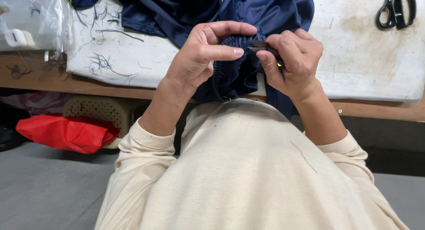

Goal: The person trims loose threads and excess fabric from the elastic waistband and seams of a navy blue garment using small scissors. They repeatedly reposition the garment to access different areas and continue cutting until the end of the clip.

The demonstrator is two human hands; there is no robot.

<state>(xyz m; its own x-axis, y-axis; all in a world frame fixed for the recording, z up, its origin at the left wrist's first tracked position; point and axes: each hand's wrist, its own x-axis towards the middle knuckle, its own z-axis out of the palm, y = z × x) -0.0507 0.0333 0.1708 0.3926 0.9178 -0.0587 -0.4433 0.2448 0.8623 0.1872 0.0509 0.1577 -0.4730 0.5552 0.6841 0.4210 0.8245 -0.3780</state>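
A navy blue garment (186,13) with a gathered elastic band lies over the white padded table (367,66) and hangs off its front edge. My left hand (201,57) pinches the gathered band between thumb and forefinger. My right hand (294,61) grips a small dark metal tool (259,45), likely thread snips, with its tip against the band right beside my left thumb. Both hands are held close together above my cream-coloured top.
Black scissors (397,8) lie at the table's far right. Loose dark threads (104,61) are scattered on the white cover at left. A clear plastic bag (35,17) sits at far left. Below the table are a red bag (66,132) and a beige perforated basket (104,110).
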